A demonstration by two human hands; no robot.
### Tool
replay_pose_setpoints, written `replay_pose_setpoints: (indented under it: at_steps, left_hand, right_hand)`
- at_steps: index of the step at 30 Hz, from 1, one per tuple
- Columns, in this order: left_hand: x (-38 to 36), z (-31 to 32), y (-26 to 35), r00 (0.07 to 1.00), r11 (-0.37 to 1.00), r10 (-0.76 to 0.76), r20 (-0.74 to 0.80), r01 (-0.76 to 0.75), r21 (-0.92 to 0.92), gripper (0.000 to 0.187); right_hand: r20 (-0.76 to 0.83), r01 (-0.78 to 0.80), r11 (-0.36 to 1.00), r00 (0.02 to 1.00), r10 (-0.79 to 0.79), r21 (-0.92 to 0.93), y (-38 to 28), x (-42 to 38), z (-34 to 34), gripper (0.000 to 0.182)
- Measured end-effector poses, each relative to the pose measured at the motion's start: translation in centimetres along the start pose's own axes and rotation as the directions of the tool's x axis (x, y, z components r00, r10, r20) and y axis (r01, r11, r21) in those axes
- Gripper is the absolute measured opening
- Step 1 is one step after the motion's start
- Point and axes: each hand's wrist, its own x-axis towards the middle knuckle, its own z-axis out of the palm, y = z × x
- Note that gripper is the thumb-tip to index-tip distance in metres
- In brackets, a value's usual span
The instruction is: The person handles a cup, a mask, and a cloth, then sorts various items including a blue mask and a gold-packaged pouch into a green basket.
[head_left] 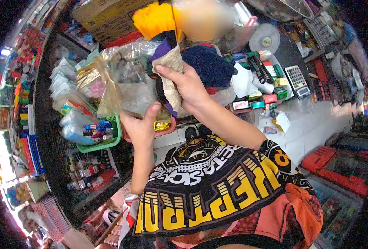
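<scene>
My right hand (190, 85) pinches a folded cloth (169, 74) with its thumb in front. The cloth is beige, wrinkled, and has purple and black parts along its edges. To its left is a clear plastic bag (136, 93) with things inside that I cannot make out. At the bag's lower edge, my left hand (139, 126) has its thumb raised and its fingers curled at the plastic, partly hidden. A dark blue cloth (209, 65) lies just beyond my right hand.
A green basket (118, 135) with bagged goods stands at left, beside a pink basket (169, 128). Yellow bristles (155, 20) rise at the back. Small boxes (270, 98) and a calculator (297, 81) lie at right. Red-lidded containers (337, 170) sit lower right.
</scene>
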Motion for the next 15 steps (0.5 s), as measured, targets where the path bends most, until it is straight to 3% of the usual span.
replay_pose_setpoints:
  at_steps: [2,4,6,7,8,10,11,12,13,14,15]
  left_hand:
    - [0.1,0.8,1.9,0.988,0.992,-0.086,0.131,0.074,0.098,0.035]
    - [0.5,1.5,2.0,0.988,0.988,-0.130,0.081,0.122,0.095,0.038]
    - [0.5,1.7,1.9,0.985,0.992,-0.122,0.121,0.120,0.028,0.045]
    - [0.2,2.3,2.5,0.996,0.999,-0.002,0.094,0.006,-0.040,0.046]
    - [0.3,2.5,3.1,0.995,0.999,-0.002,0.100,0.006,-0.041,0.046]
    - [0.2,2.4,4.0,0.989,0.997,0.008,0.146,-0.019,0.079,0.047]
    - [0.2,1.7,3.6,0.988,0.989,-0.002,0.156,-0.021,0.147,0.051]
    - [0.4,0.6,2.7,0.992,0.996,0.042,0.117,-0.051,0.071,0.051]
    - [0.8,-0.6,3.2,0.996,0.990,-0.017,0.083,0.005,0.141,0.053]
    - [1.7,-3.1,2.2,0.979,0.991,-0.131,0.156,0.134,-0.013,0.053]
    - [2.2,-4.5,1.9,0.966,0.976,-0.151,0.209,0.179,-0.124,0.051]
  right_hand:
    - [-0.037,0.071,0.997,0.997,-0.069,0.036,-0.3,-0.1,-0.2,0.028]
    - [-0.076,0.159,0.986,0.985,-0.154,0.053,-0.6,0.1,-0.9,0.028]
    - [-0.109,0.227,0.973,0.969,-0.222,0.030,-1.0,0.4,-1.4,0.028]
    - [-0.130,0.285,0.959,0.951,-0.282,0.004,-1.2,0.5,-1.3,0.028]
    - [-0.135,0.289,0.957,0.949,-0.286,0.004,-1.8,0.7,-1.5,0.028]
    - [-0.303,0.354,0.934,0.886,-0.351,-0.048,-3.7,1.2,-2.3,0.026]
    - [-0.365,0.366,0.930,0.868,-0.336,0.015,-4.7,2.0,-3.7,0.025]
    - [-0.432,0.388,0.919,0.843,-0.320,0.076,-6.0,2.7,-5.3,0.025]
    - [-0.468,0.441,0.893,0.810,-0.353,0.090,-7.6,2.8,-6.7,0.025]
    - [-0.339,0.563,0.823,0.791,-0.510,0.077,-8.5,3.7,-8.7,0.026]
    - [-0.322,0.554,0.828,0.802,-0.503,0.087,-9.7,2.8,-9.2,0.024]
